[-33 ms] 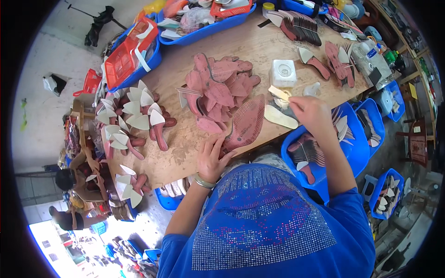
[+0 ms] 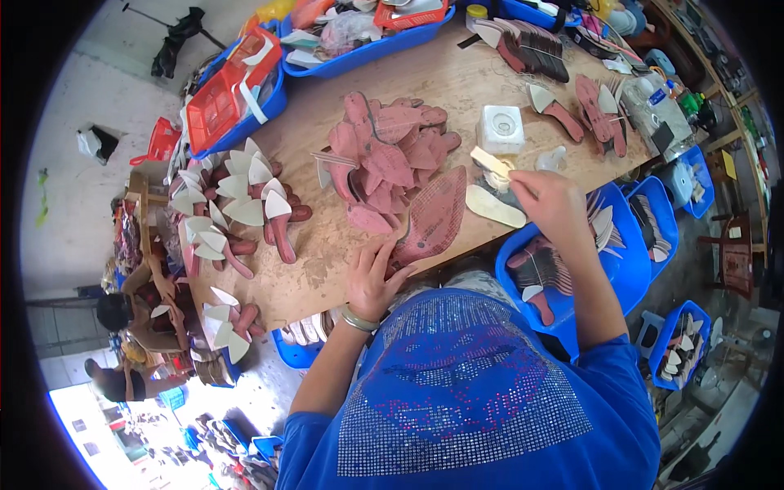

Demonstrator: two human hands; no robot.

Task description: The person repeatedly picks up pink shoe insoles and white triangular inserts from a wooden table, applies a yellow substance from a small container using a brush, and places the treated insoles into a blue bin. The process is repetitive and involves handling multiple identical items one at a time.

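Note:
My left hand (image 2: 374,282) rests at the table's near edge, its fingers and thumb closed on the narrow end of a dark red insole (image 2: 437,214). Between the thumb and fingers of my right hand (image 2: 549,200) is a pale flat stick (image 2: 490,159), pinched over a small round pot (image 2: 498,181) with whitish stuff about it. A cream, sole-shaped piece (image 2: 495,207) lies just below the pot. Left of these, a loose heap of red insoles (image 2: 388,151) covers the middle of the table.
Red insoles with white tips (image 2: 245,200) are bunched at the left. A white block (image 2: 501,129) stands behind the pot, with a clear nozzle-like piece (image 2: 552,158) nearby. A blue tub (image 2: 629,265) holds more insoles at my right. Blue bins (image 2: 359,53) line the back.

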